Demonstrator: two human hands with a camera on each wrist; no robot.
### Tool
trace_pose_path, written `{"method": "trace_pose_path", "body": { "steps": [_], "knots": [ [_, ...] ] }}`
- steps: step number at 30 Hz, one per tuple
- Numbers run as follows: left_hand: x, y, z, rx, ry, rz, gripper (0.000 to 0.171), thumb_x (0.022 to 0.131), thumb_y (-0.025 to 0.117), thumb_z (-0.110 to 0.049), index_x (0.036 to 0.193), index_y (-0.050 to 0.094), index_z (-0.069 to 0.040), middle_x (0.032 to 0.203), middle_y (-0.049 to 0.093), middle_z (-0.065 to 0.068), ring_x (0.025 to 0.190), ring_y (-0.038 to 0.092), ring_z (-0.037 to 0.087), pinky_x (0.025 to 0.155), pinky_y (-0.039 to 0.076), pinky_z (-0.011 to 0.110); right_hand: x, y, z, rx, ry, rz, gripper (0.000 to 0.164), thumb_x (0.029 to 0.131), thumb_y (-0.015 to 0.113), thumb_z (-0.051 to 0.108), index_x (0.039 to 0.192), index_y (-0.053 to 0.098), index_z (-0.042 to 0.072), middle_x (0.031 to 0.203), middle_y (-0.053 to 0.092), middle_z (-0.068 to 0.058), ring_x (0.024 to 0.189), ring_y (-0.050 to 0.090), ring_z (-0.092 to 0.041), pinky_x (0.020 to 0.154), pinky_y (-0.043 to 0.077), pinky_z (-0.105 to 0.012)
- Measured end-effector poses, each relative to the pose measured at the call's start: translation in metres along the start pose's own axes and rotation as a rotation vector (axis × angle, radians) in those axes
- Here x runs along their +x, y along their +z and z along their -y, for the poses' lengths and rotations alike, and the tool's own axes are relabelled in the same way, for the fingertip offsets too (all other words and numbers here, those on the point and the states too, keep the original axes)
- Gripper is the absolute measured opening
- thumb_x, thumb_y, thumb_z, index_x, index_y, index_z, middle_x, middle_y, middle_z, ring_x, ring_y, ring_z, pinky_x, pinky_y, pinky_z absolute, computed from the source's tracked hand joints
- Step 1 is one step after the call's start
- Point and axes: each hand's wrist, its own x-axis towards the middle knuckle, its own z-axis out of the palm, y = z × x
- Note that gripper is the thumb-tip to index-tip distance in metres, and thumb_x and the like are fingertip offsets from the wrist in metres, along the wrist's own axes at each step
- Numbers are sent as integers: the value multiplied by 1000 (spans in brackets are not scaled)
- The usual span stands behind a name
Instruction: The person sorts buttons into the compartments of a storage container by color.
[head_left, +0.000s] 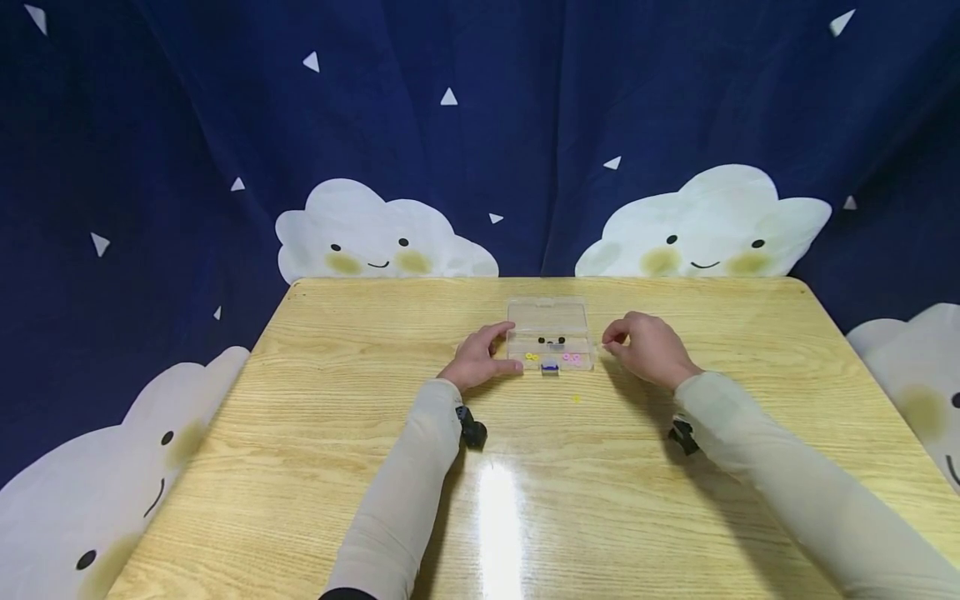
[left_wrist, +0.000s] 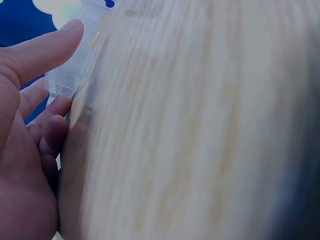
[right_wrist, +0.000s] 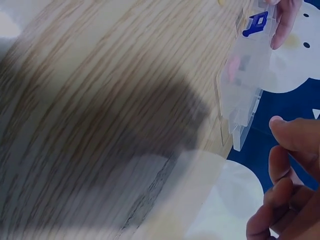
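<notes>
In the head view, a clear plastic box (head_left: 555,350) lies on the table with its lid (head_left: 547,314) raised at the back. Small yellow rings (head_left: 531,357), pink rings (head_left: 572,359) and black pieces (head_left: 551,341) show inside it. A small blue piece (right_wrist: 257,24) is at the front middle. My left hand (head_left: 480,357) holds the box's left end, thumb at the front corner and fingers behind. Just off the right end is my right hand (head_left: 647,348), fingers curled and the thumb near them. Whether anything tiny is between those fingertips cannot be made out.
One small yellow piece (head_left: 576,398) lies on the wooden table (head_left: 585,508) in front of the box. Behind the table's far edge hangs a dark blue curtain (head_left: 525,125) with white clouds. A black wrist camera (head_left: 472,429) sits under the left sleeve.
</notes>
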Motion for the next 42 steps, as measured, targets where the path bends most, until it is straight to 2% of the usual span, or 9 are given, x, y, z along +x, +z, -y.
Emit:
{"method": "trace_pose_path", "body": {
  "steps": [10,16,25,42],
  "knots": [
    [-2,-3,3,-9,-5,3,79,86,79,-32,154,38,-27,144,48,7,104,43,24,87,39,40,6,5,10,-6,-27,1,7,89,71,12,89,77,8,88,70,-8,80,65,-23,75,52,-44],
    [-3,-7,4,17,-13,-11,80,86,79,-32,154,38,-27,145,49,7,105,43,24,89,39,41,10,10,20,13,-43,12,7,90,70,12,91,77,8,89,70,-8,81,65,-23,76,53,-43],
    [-1,-5,5,39,7,-18,78,87,77,-29,154,37,-23,134,50,7,99,41,22,84,36,38,12,13,29,25,-55,26,7,90,71,11,91,77,8,89,70,-8,82,65,-22,77,53,-43],
    [0,-2,0,1,-10,8,79,86,78,-31,154,38,-26,136,49,6,102,41,24,86,36,40,14,19,32,-3,-70,40,8,89,71,11,91,78,9,89,70,-6,82,64,-21,75,53,-41]
  ]
}}
